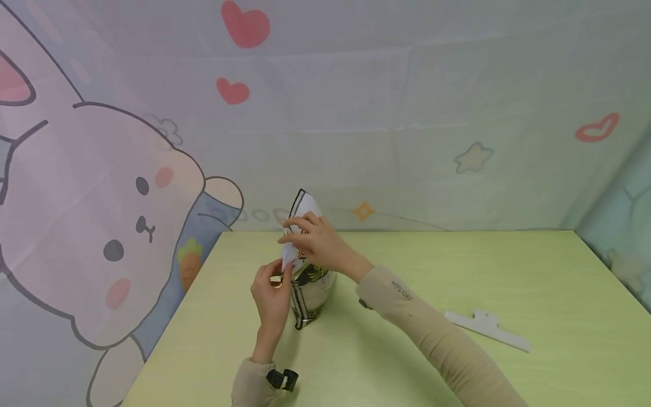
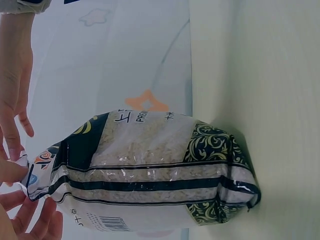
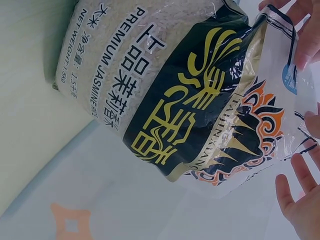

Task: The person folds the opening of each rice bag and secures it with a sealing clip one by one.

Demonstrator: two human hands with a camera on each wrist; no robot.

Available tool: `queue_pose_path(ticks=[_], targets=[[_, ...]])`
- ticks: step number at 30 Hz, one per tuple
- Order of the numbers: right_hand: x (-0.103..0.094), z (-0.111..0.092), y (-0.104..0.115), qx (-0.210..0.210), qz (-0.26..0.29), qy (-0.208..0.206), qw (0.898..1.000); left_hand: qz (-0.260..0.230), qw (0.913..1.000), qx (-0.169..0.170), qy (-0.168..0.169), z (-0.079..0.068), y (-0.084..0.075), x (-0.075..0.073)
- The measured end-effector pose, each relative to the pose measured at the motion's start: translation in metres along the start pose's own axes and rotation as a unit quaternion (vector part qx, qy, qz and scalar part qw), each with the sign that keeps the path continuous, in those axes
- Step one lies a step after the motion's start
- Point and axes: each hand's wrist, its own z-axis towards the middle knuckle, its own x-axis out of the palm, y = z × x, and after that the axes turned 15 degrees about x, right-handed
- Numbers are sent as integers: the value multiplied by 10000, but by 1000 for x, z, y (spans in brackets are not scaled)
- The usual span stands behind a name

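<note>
A bag of rice [image 1: 312,288] stands upright on the table, with a clear body, a dark green-and-gold band and a white top. Its printed front [image 3: 165,85] faces the right wrist camera, and its striped side [image 2: 145,185] shows in the left wrist view. My left hand [image 1: 272,291] pinches the near end of the bag's flattened top edge between thumb and fingers. Farther along that edge, my right hand [image 1: 317,243] reaches over the white top. Its thumb and fingers are spread apart around the edge, the fingertips close to the plastic.
A white sealing clip [image 1: 488,328] lies on the green table [image 1: 407,362] to the right, beyond the right forearm. Behind the table hangs a cloth backdrop [image 1: 356,113] with hearts and a rabbit. The table's back edge runs just behind the bag.
</note>
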Motion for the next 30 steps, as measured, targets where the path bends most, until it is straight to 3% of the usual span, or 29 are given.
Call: queue_pose_path(ticks=[12,30], targets=[[3,-2,4,-3,-153,-144,9998,-434,9986,-287,-99,2,0,-4],[9,-1,6,165,-865,-676,9938,-17,9996,-275,-85,-2,1,-5]])
